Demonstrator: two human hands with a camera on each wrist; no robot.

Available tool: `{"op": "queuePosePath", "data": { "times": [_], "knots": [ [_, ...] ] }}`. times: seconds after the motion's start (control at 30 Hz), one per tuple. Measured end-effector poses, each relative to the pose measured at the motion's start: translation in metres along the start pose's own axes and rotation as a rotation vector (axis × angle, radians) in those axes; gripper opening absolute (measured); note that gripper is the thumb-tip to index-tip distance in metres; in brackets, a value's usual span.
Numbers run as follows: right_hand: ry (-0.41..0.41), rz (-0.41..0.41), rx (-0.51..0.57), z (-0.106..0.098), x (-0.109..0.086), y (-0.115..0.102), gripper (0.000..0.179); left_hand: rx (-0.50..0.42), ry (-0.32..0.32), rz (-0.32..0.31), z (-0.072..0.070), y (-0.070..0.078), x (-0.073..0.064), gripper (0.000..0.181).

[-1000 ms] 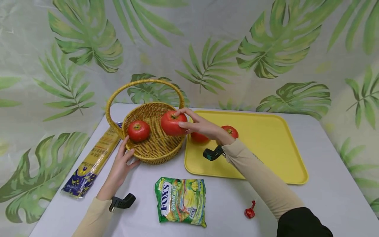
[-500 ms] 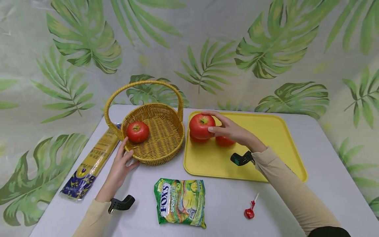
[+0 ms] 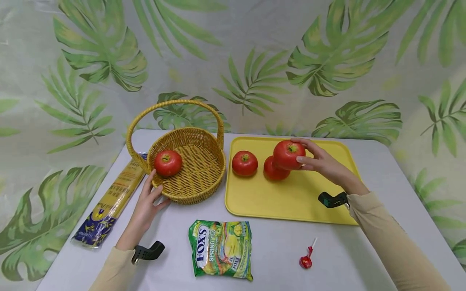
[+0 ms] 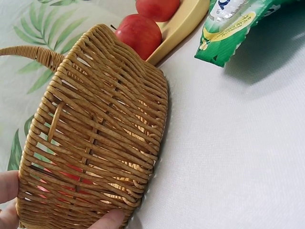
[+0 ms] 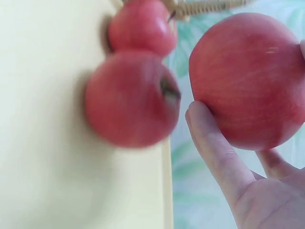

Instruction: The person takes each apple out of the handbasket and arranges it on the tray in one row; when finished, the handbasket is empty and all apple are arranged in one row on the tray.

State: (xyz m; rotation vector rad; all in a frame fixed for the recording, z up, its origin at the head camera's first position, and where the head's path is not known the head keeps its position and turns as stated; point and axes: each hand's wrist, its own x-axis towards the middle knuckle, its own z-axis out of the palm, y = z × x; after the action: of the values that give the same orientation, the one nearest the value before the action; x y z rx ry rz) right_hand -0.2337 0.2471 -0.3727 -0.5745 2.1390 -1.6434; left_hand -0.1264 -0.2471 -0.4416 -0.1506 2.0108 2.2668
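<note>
My right hand holds a red apple above the yellow tray, fingers and thumb spread around its side. In the right wrist view the held apple is beside a second apple on the tray. In the head view it partly covers this tray apple; another apple lies to its left. My left hand touches the near left side of the wicker basket, fingertips at the rim and thumb against the outer wall. One apple sits inside the basket.
A long pasta packet lies left of the basket, partly behind it. A green candy bag is in front, with a red lollipop to its right. The basket's tall handle arches over it. A leaf-patterned cloth hangs behind.
My right hand has carried the apple rightward, from over the basket to over the right part of the tray. The left hand stays at the basket.
</note>
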Motion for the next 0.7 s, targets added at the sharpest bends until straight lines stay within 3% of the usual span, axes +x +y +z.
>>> {"op": "queuePosePath", "data": {
  "times": [0.2,0.4,0.7],
  "knots": [
    [0.067,0.021,0.046,-0.019,-0.022,0.016,0.053,0.01,0.006,-0.005,0.001,0.0,-0.001,0.062],
    [0.125,0.091,0.058,-0.028,-0.035,0.037,0.054,0.001,0.011,-0.012,0.001,0.001,-0.001,0.062],
    [0.113,0.136,0.018,-0.028,-0.04,0.064,0.056,-0.007,0.003,-0.002,0.002,0.001,-0.001,0.061]
  ]
}}
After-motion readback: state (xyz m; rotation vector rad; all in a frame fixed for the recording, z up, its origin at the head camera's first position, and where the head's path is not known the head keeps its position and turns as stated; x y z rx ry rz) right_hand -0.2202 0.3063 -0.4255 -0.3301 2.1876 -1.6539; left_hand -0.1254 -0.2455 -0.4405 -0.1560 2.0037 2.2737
